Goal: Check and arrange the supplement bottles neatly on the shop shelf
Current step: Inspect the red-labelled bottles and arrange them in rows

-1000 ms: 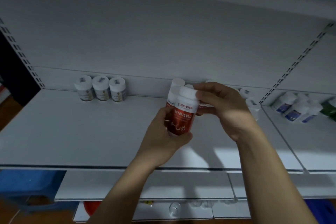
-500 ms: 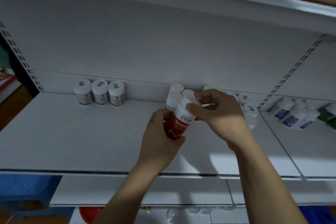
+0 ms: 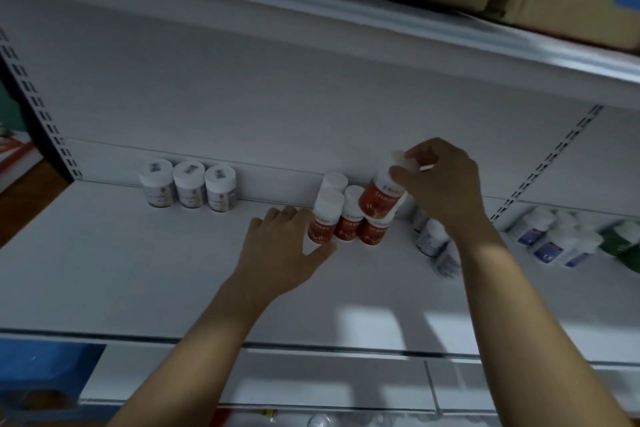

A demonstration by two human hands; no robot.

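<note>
Over the white shelf (image 3: 138, 270), the left grip (image 3: 287, 248) is released, fingers spread, just beside a cluster of red-label supplement bottles (image 3: 327, 218) at the back edge. Beyond, the right grip (image 3: 441, 184) grasps another red-label bottle (image 3: 379, 199) by its top, tilted above the cluster. Placing seems underway; next it needs setting upright in line.

A red-labelled bottle (image 3: 379, 199) is gripped near its white cap by the right hand (image 3: 446, 184) and held tilted just above a cluster of red-labelled bottles (image 3: 341, 222) at the back of the white shelf (image 3: 138, 270). The left hand (image 3: 280, 250) is spread flat just beside the cluster. Three white-capped jars (image 3: 188, 184) are lined up further left.
</note>
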